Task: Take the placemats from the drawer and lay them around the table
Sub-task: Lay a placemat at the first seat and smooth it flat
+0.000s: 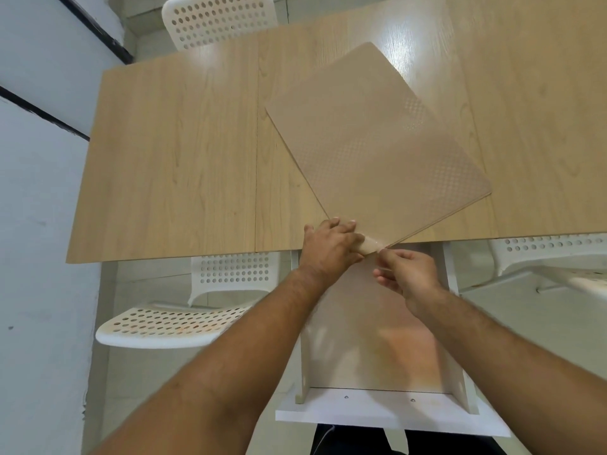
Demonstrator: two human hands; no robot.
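Placemats (374,139): tan stack lying askew on the table (170,165), one corner hanging over the table's near edge; several thin edges show along the stack's lower right side.
Left hand (330,246): at that near corner, palm down, fingers curled together onto the stack, thumb under the lifted, bent corner.
Right hand (405,270): just off the table edge, fingers pinching the tip of the same corner.
Drawer (377,356): pulled out below the table edge, under both forearms.
Chairs: one white perforated chair (170,320) left of the drawer, another (218,19) at the table's far side.
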